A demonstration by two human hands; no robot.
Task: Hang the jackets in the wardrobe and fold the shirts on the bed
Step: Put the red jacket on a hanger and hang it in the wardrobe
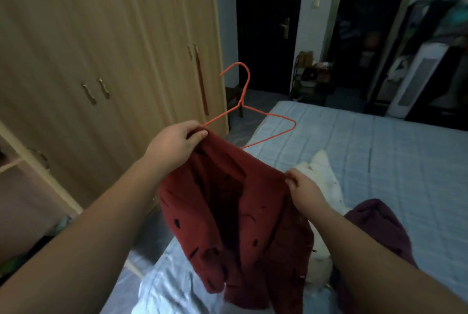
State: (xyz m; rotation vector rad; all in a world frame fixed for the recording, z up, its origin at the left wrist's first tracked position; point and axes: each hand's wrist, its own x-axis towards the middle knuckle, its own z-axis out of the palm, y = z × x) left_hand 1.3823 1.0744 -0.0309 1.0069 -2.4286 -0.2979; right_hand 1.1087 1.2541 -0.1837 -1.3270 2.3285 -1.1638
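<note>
A dark red jacket with small black marks hangs open in front of me above the bed. My left hand grips one shoulder of the jacket together with the left arm of a red wire hanger. The hanger's hook points up and its right arm sticks out bare above the collar. My right hand pinches the jacket's other shoulder edge. The wooden wardrobe stands at the left, its far doors closed.
A white garment and a maroon garment lie on the light blue striped bed cover. An open wardrobe section with shelves is at the near left. Dark doorways, a small rack and a white appliance stand beyond the bed.
</note>
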